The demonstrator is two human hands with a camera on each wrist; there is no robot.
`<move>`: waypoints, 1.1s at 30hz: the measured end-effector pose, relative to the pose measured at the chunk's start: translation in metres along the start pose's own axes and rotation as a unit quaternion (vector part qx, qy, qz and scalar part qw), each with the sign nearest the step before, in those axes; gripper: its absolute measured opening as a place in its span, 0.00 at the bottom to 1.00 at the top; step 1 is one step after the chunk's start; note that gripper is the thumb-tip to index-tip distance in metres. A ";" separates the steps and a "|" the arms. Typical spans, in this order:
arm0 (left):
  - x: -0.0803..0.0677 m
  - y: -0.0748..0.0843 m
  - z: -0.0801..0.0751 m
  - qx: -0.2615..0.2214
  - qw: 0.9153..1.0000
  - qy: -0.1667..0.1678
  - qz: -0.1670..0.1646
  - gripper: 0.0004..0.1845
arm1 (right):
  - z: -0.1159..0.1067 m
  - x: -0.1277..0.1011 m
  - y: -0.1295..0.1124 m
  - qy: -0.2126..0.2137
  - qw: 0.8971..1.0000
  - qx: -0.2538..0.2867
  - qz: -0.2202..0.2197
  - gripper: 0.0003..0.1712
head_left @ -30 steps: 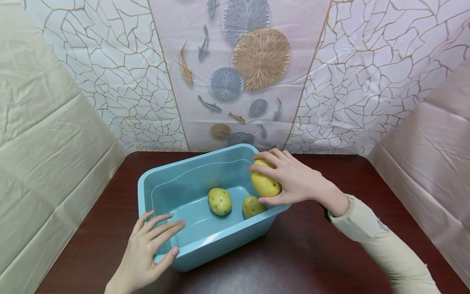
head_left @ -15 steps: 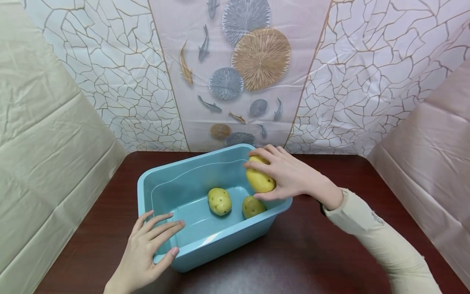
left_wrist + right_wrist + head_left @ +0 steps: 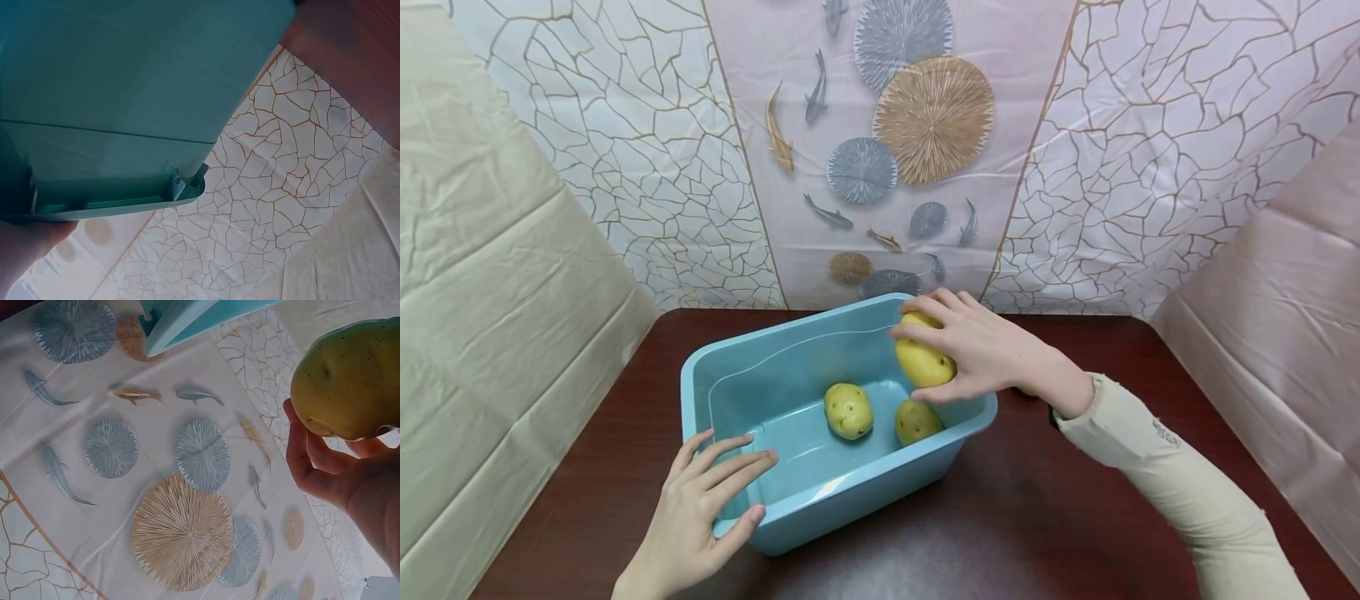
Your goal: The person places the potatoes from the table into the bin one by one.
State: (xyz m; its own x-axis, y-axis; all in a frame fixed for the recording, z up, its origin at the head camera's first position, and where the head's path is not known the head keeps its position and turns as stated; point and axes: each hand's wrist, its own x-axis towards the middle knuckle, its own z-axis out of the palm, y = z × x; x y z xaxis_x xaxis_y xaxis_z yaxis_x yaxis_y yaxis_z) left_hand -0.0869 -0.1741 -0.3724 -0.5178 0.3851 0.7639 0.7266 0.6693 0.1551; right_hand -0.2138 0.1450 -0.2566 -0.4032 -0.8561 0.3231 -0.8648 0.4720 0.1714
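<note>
A: Holding a yellow potato (image 3: 923, 362), the right hand (image 3: 981, 354) has fingers and thumb curled round it, above the far right corner of the blue tub (image 3: 842, 508); agree?

B: yes; in the wrist view the potato (image 3: 350, 378) sits in the fingertips (image 3: 299, 447), palm not under it; grip looks shallow.

A: risk then; it could slip out and drop on the two potatoes right below the hand, the speckled one (image 3: 848, 410) and the one by the right wall (image 3: 916, 421); bruising or a bounce over the rim is my guess.

B: also the hand is just over the tub's right rim; a knuckle could catch the rim and jolt the tub.

A: left hand (image 3: 700, 508)?

B: fingers nearly straight, laid on the near left rim of the tub, thumb against the outer wall; nothing clenched; it presses rather than grips, so a jolt could slide the tub on the dark table (image 3: 1060, 525).

A: left wrist view?

B: only the tub's underside (image 3: 144, 81) and a bit of skin at the lower left; can't tell finger pose from it.

A: water in the tub?

B: a faint line runs round the inside wall; can't tell if it's water or moulding.

A: writing, brands, labels?

B: none readable; backdrop (image 3: 880, 150) has printed fish and round fans, crackle pattern either side; small mark on the sleeve (image 3: 1165, 433), too small to read.
</note>
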 end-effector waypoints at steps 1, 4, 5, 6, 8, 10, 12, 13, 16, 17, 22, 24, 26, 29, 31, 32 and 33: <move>0.000 0.000 0.000 0.000 1.000 0.000 0.000 0.20 | 0.000 0.000 0.000 -0.002 1.000 0.001 0.001 0.35; 0.000 0.000 0.000 -0.001 1.000 0.001 0.001 0.20 | -0.001 0.002 0.001 -0.007 1.000 0.000 0.000 0.35; 0.000 0.000 0.000 -0.001 1.000 0.002 0.001 0.20 | -0.001 0.003 0.002 -0.007 1.000 0.000 -0.001 0.36; 0.000 0.000 0.000 -0.002 1.000 0.002 0.001 0.20 | -0.001 0.003 0.002 -0.007 1.000 0.000 -0.003 0.36; 0.000 0.000 0.000 -0.001 1.000 0.002 0.000 0.20 | -0.001 0.005 0.002 -0.006 1.000 -0.003 -0.007 0.36; 0.000 0.000 0.000 -0.001 1.000 0.001 -0.001 0.20 | -0.001 0.006 0.002 -0.009 1.000 -0.005 -0.008 0.36; 0.000 0.000 0.000 0.000 1.000 -0.001 -0.003 0.20 | -0.001 0.007 0.002 -0.011 1.000 -0.006 -0.009 0.36; 0.000 0.000 -0.001 0.001 1.000 -0.002 -0.004 0.20 | -0.001 0.008 0.002 -0.012 1.000 -0.006 -0.010 0.36; 0.000 0.000 0.000 0.001 1.000 -0.002 -0.004 0.20 | 0.000 0.011 0.003 -0.014 1.000 -0.004 -0.013 0.36; 0.000 0.000 0.000 0.000 1.000 -0.003 -0.004 0.20 | 0.001 0.012 0.003 -0.013 1.000 -0.002 -0.015 0.36; 0.000 0.000 0.000 0.000 1.000 -0.002 -0.003 0.20 | 0.001 0.017 0.004 -0.015 1.000 0.003 -0.020 0.36; 0.000 0.000 0.000 0.000 1.000 -0.002 -0.003 0.20 | 0.000 0.019 0.004 -0.016 1.000 0.003 -0.020 0.36; 0.000 0.000 0.000 0.001 1.000 -0.002 -0.003 0.20 | 0.000 0.020 0.003 -0.016 1.000 0.004 -0.018 0.36; 0.000 0.000 0.000 0.001 1.000 -0.002 -0.003 0.20 | 0.000 0.023 0.003 -0.015 1.000 0.006 -0.016 0.35; 0.000 0.000 0.000 0.001 1.000 -0.003 -0.002 0.20 | -0.001 0.024 0.002 -0.015 1.000 0.008 -0.017 0.35; 0.000 0.000 0.000 0.001 1.000 -0.003 -0.002 0.20 | 0.000 0.025 0.002 -0.014 1.000 0.008 -0.018 0.36; 0.000 0.000 0.000 0.001 1.000 -0.003 -0.002 0.20 | 0.000 0.026 0.002 -0.013 1.000 0.008 -0.019 0.36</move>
State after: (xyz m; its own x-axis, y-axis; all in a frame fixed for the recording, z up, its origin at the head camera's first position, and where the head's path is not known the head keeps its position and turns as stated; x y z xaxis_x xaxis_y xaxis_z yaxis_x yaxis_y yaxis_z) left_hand -0.0866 -0.1745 -0.3726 -0.5233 0.3854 0.7600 0.7233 0.6725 0.1570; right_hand -0.2260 0.1242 -0.2476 -0.3771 -0.8790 0.2917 -0.8843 0.4354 0.1686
